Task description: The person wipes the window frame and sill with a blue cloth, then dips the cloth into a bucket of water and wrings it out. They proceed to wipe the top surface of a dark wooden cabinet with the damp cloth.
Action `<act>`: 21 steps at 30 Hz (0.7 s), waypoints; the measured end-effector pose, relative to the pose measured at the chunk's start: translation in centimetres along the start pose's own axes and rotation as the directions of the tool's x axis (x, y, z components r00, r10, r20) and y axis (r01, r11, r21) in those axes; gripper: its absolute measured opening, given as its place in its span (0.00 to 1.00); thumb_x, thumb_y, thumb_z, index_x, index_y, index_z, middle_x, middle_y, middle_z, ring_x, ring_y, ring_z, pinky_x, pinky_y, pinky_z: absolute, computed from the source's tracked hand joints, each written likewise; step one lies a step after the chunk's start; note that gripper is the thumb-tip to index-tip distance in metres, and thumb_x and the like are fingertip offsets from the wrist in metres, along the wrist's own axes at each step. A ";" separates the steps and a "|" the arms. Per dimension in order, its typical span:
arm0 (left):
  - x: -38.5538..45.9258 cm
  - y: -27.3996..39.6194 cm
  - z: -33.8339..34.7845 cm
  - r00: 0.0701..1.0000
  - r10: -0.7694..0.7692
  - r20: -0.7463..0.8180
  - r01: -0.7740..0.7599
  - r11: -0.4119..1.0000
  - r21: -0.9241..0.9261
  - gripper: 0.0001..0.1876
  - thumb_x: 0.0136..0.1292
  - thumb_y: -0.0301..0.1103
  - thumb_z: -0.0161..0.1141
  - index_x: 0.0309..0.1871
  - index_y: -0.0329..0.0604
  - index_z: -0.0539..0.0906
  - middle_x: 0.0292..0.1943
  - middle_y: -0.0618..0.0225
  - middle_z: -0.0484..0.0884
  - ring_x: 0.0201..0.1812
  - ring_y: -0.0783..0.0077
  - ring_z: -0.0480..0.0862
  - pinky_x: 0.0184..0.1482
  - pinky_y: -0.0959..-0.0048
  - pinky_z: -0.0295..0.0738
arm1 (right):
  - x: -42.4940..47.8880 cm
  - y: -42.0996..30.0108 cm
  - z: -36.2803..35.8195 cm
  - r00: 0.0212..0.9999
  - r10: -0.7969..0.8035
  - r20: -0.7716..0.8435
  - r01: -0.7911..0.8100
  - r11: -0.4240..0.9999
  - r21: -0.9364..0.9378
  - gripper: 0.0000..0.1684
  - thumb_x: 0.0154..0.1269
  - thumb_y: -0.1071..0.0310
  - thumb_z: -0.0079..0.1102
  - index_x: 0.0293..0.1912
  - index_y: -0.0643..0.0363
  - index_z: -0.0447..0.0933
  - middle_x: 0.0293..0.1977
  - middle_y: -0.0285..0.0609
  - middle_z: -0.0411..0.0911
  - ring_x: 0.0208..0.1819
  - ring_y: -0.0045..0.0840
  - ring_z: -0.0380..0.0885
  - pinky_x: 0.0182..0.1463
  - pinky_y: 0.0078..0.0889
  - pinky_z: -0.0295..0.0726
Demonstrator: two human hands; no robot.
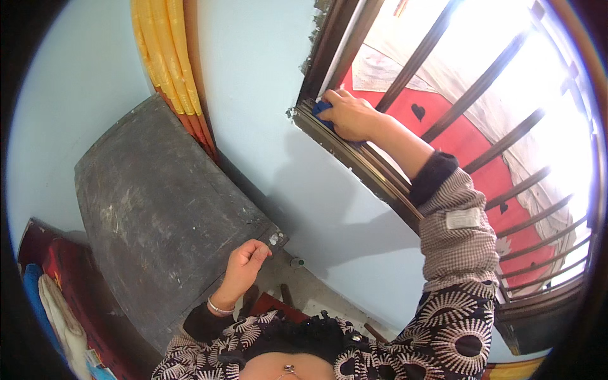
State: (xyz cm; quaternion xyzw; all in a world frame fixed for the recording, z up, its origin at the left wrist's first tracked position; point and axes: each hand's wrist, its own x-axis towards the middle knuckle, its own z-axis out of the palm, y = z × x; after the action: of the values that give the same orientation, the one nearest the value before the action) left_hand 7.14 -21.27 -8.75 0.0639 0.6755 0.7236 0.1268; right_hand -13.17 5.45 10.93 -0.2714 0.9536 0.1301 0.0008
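My right hand (351, 114) grips a blue cloth (324, 113) and presses it into the corner of the window frame (349, 154), where the sill track meets the dark upright. Part of the cloth is hidden under my palm and fingers. My left hand (247, 263) is loosely curled near the corner of a dark grey tabletop (161, 199). Nothing shows between its fingers, though I cannot tell whether it touches the table. Dark window bars (418, 57) stand just beyond my right hand and forearm.
A yellow and orange curtain (168, 57) hangs by the wall behind the table. Red fabric with black hearts (427, 114) lies past the bars. At lower left are folded cloths (61, 304) on a dark red surface. A reddish stool (278, 306) stands below me.
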 end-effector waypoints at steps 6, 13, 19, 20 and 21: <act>-0.2 0.7 1.8 0.998 -0.027 0.059 0.033 0.995 -0.094 0.12 0.73 0.38 0.54 0.34 0.42 0.78 0.23 0.82 0.69 0.25 0.89 0.64 0.28 0.85 0.59 | -12.0 0.3 0.4 0.979 0.157 0.129 -0.158 0.987 -0.001 0.25 0.56 0.72 0.55 0.55 0.42 0.80 0.50 0.46 0.69 0.59 0.41 0.68 0.55 0.45 0.76; 0.1 1.0 6.4 0.978 0.040 0.203 -0.016 0.993 -0.119 0.12 0.72 0.40 0.56 0.34 0.42 0.79 0.22 0.84 0.68 0.25 0.90 0.64 0.27 0.86 0.57 | -29.5 0.2 1.1 0.896 0.384 0.224 -0.413 0.905 0.101 0.25 0.55 0.74 0.55 0.52 0.42 0.79 0.47 0.44 0.69 0.52 0.43 0.71 0.51 0.46 0.74; 0.0 1.8 11.7 0.935 0.043 0.353 0.009 0.989 -0.144 0.13 0.72 0.41 0.57 0.35 0.42 0.79 0.22 0.83 0.68 0.24 0.91 0.63 0.26 0.86 0.57 | -48.3 -0.4 3.4 0.648 0.692 0.318 -0.738 0.673 0.039 0.19 0.55 0.74 0.54 0.46 0.46 0.80 0.52 0.45 0.71 0.53 0.46 0.73 0.54 0.47 0.77; 0.0 2.1 12.7 0.925 0.048 0.378 0.008 0.989 -0.145 0.13 0.72 0.41 0.57 0.34 0.42 0.79 0.22 0.84 0.68 0.24 0.91 0.63 0.26 0.87 0.56 | -51.5 -0.7 3.5 0.553 0.754 0.355 -0.796 0.603 -0.040 0.18 0.54 0.73 0.54 0.45 0.47 0.80 0.51 0.45 0.72 0.52 0.46 0.74 0.53 0.47 0.77; -0.2 2.1 13.6 0.916 0.049 0.398 0.010 0.989 -0.146 0.13 0.72 0.41 0.57 0.34 0.42 0.78 0.22 0.84 0.68 0.24 0.91 0.62 0.26 0.87 0.56 | -54.6 -1.1 3.6 0.453 0.803 0.387 -0.839 0.531 -0.120 0.17 0.54 0.73 0.54 0.44 0.48 0.80 0.51 0.46 0.73 0.51 0.47 0.74 0.53 0.47 0.77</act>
State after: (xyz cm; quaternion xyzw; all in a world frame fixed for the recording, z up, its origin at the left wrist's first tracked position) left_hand 10.69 -8.39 -5.63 0.2081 0.5800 0.7436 0.2595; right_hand 33.73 33.71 11.17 0.2554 0.9481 0.1242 0.1428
